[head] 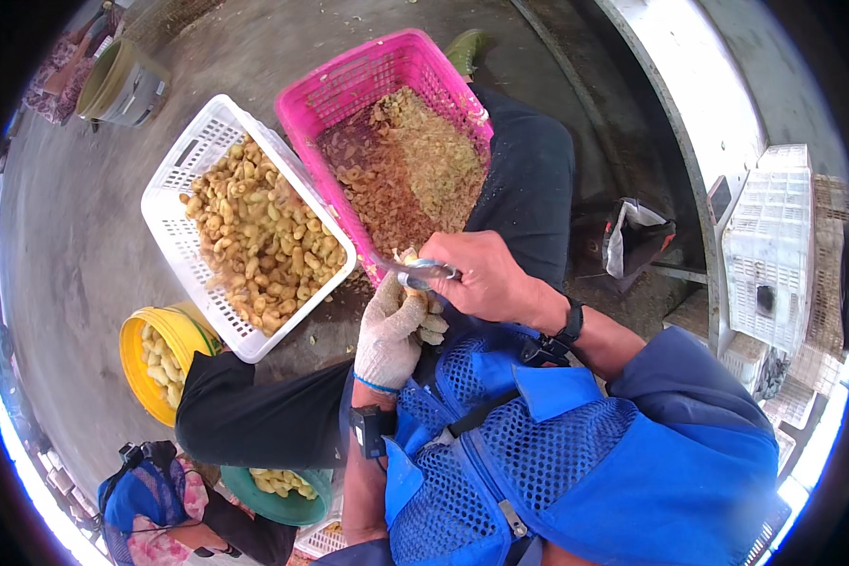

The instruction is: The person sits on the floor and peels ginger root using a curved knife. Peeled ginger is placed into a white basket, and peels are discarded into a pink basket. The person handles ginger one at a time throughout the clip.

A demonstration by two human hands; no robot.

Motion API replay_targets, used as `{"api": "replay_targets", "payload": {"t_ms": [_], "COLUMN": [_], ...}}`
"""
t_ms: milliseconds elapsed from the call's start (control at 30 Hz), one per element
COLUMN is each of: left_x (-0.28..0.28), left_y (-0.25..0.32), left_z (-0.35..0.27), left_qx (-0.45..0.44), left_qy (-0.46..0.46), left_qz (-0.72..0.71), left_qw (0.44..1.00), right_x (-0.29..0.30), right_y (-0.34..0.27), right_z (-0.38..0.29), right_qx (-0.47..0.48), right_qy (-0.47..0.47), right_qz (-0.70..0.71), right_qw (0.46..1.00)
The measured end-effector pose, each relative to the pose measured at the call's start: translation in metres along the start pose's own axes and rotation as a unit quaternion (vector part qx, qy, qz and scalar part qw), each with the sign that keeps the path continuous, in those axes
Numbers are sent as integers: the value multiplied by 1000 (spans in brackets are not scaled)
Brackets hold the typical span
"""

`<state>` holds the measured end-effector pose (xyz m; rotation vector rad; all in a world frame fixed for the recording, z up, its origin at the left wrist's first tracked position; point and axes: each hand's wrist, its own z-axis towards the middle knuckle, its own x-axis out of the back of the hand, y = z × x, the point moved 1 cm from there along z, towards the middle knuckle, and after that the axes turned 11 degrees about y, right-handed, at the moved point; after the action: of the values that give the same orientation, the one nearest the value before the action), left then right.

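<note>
My left hand [390,347], in a knitted white work glove, pinches a small piece of root or tuber [408,255], mostly hidden by fingers and metal. Bare, with a dark wristband, my right hand [486,276] grips a small metal-bladed tool [431,269] against that piece. Both hands meet at the near edge of a pink plastic basket [300,106], whose bottom holds brown and yellowish peelings [403,177]. Left of it a white perforated basket [173,180] holds many small knobbly brown tubers [261,240].
A yellow bucket [131,371] with paler pieces stands beside my left knee. Another person [148,495] sits lower left near a green basin [244,495] of pale pieces. A grey bucket [131,92] stands far left. Stacked white crates [767,247] and a dark bag [636,240] lie right.
</note>
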<state>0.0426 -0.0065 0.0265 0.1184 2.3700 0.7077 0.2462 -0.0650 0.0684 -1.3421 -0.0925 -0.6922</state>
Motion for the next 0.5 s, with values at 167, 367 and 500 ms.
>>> {"api": "replay_targets", "payload": {"t_ms": [167, 367, 500], "left_x": [-6, -14, -3], "left_y": [2, 11, 2], "left_z": [-4, -1, -4], "left_qx": [-1, 4, 11], "left_qy": [35, 19, 25], "left_qz": [71, -39, -17], "left_qw": [997, 999, 999], "right_x": [7, -4, -3], "right_y": [4, -7, 2], "right_z": [7, 5, -1], "right_qx": [-50, 19, 4], "right_qy": [-32, 75, -16], "right_qz": [5, -59, -22], "right_qw": [998, 995, 1000]}}
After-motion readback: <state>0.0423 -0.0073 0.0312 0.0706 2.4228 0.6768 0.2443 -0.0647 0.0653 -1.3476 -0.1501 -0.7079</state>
